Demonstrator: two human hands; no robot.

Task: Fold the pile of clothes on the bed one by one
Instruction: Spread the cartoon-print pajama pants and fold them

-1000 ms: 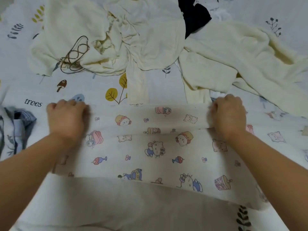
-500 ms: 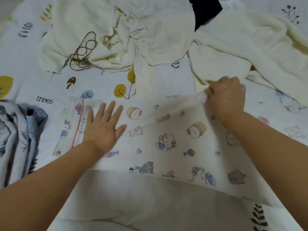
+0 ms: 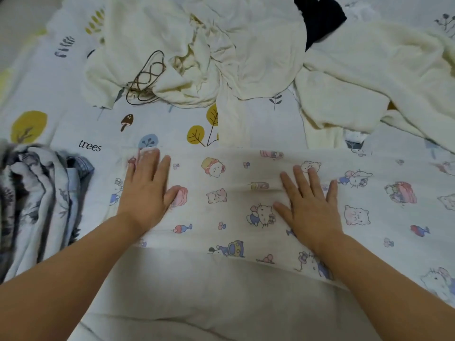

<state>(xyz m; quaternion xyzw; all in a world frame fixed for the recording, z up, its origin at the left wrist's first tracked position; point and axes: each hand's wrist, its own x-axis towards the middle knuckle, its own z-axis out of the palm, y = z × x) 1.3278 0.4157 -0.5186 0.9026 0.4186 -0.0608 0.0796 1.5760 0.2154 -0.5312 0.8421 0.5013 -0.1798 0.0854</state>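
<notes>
Cotton cartoon-print cloth (image 3: 236,205) flat beneath left hand (image 3: 145,193), right hand (image 3: 310,205), no grip

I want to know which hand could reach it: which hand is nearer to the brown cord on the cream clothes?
Left. The left hand lies flat on the cartoon-print cloth, almost straight below the brown cord; the right hand lies farther right.

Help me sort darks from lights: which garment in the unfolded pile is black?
The black garment at the far edge, wedged between the two cream garments and; everything else in that pile is cream.
</notes>
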